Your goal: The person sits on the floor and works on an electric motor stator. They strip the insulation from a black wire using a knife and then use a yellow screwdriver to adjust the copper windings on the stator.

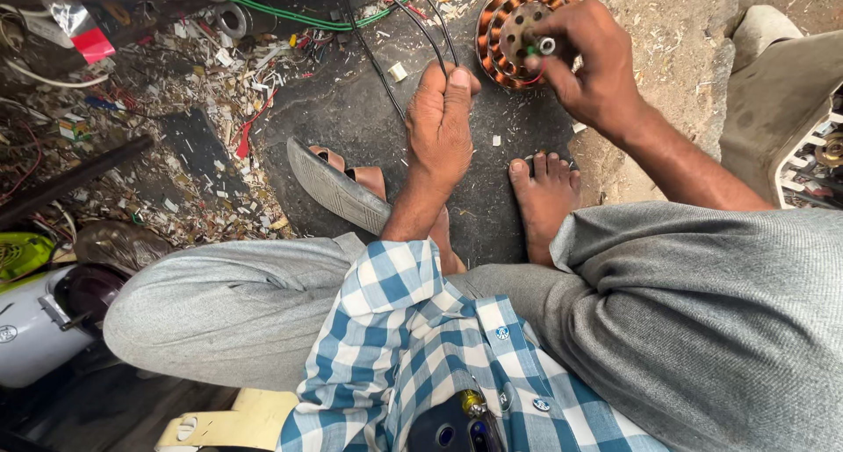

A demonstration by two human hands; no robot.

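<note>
The person wears a blue-and-white checked shirt (pixel 413 347) with short sleeves, its front closed by small round blue buttons (pixel 501 332). A dark pen with a brass-coloured cap (pixel 474 405) is clipped in the chest pocket. The trousers (pixel 702 311) are plain grey cloth, creased at the knees. Both forearms are bare below the sleeves, and the left hand (pixel 441 122) and right hand (pixel 584 61) carry no rings, watch or gloves. The feet are bare; one foot (pixel 543 197) shows its toes, with no sandal on it.
</note>
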